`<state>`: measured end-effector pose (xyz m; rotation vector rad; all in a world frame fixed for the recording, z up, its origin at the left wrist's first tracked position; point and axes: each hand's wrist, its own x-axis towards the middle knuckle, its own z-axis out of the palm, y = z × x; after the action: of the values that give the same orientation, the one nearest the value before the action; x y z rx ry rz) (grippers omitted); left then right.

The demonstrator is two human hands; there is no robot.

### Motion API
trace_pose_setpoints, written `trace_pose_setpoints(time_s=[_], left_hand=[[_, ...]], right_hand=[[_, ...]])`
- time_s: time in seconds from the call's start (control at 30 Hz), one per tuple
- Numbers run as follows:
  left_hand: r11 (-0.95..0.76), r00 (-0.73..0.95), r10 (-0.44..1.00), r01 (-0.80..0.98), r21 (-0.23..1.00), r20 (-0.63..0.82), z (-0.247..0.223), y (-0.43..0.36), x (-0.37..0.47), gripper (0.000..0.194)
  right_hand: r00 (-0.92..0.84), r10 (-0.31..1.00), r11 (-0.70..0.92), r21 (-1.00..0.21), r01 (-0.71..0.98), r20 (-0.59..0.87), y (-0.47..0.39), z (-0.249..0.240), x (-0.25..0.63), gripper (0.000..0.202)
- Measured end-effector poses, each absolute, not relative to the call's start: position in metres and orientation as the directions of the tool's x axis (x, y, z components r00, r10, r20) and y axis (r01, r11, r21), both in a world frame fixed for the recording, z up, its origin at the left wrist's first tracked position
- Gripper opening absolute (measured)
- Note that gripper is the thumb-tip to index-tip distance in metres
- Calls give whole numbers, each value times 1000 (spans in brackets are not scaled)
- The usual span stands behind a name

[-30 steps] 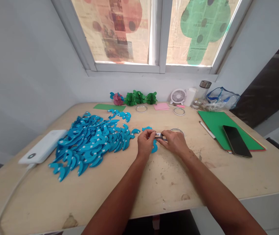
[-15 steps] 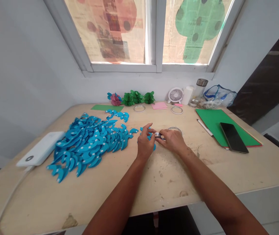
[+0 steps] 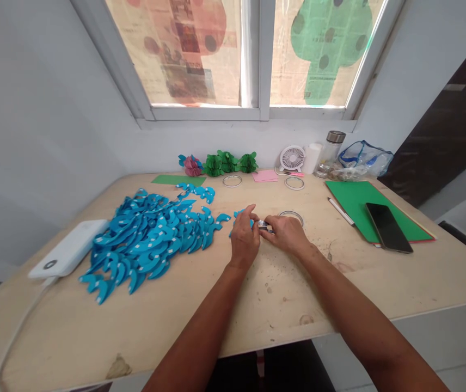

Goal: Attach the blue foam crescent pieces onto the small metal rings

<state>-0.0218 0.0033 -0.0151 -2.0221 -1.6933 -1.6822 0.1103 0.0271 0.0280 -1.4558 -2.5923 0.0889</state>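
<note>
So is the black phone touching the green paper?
Touching. The head view shows the phone lying flat on top of the green paper, which sticks out around it on the table, with no gap between them.

The left hand (image 3: 244, 238) has opened up since a second ago: then its fingers were curled tight together over the small piece (image 3: 263, 224) held between the two hands, now the index finger sticks up and forward over the blue paper shape (image 3: 239, 215). The right hand (image 3: 286, 233) has slid slightly left and back on the surface (image 3: 282, 305), keeping its grip on the small piece.
</note>
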Motion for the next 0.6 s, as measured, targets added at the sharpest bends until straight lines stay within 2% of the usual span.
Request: trace_pose_setpoints(time_s=[0.6], left_hand=[[-411,-153,725,686,601,671,-14,3,-23,35]], right_hand=[[-483,868,496,-160,854,114,29,22,108,39]])
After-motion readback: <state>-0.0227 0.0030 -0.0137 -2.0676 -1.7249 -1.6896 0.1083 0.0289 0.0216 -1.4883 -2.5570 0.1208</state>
